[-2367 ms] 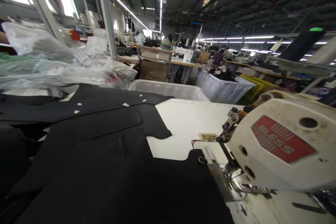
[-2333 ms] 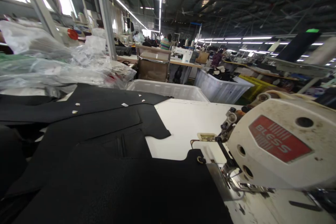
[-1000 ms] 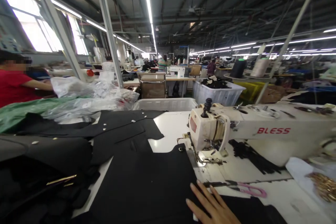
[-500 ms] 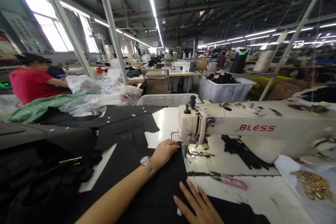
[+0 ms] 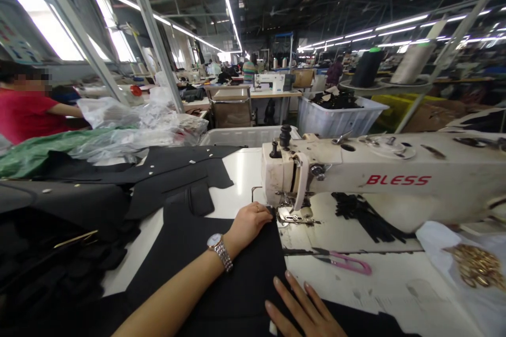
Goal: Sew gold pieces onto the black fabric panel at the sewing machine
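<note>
Left hand, right hand: fingers open, flat on black garment panel, beside sewing-machine presser foot.

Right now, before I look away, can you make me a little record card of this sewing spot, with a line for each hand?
Left hand: flat on black fabric, beside the presser foot
Left wrist: metal watch
Right hand: fingertips on the fabric
Machine: white BLESS sewing machine
On the table: pink-handled scissors, small gold pieces
Nearby: person in red shirt
</note>
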`<state>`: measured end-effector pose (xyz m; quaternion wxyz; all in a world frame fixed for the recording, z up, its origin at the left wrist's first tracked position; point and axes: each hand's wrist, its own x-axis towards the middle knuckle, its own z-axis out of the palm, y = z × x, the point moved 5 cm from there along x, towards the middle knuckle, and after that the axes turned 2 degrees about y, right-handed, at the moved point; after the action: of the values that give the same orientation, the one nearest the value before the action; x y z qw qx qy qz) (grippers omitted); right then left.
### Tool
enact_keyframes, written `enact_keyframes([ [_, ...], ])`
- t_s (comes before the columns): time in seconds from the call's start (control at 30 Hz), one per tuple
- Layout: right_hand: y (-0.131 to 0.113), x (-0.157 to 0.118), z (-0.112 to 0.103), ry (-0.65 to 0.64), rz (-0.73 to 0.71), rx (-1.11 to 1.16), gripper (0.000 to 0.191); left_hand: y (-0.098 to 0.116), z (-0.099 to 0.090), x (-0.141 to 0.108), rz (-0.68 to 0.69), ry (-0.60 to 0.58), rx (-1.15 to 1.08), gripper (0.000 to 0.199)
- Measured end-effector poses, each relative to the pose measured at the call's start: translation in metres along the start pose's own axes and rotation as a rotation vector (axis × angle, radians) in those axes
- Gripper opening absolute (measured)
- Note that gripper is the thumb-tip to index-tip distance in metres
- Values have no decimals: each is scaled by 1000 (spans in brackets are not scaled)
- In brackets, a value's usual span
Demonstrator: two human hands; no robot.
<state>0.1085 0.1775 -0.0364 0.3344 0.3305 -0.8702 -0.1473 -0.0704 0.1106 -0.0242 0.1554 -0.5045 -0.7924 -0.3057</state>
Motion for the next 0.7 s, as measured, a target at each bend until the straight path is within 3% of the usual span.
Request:
enact_keyframes([
  [0.5, 5, -7, -2, -28, -27, 47, 36, 5, 5, 3, -27, -45, 54, 13],
  [0.7, 8, -9, -1, 4, 68, 100, 34, 5, 4, 3, -41, -50, 29, 13],
])
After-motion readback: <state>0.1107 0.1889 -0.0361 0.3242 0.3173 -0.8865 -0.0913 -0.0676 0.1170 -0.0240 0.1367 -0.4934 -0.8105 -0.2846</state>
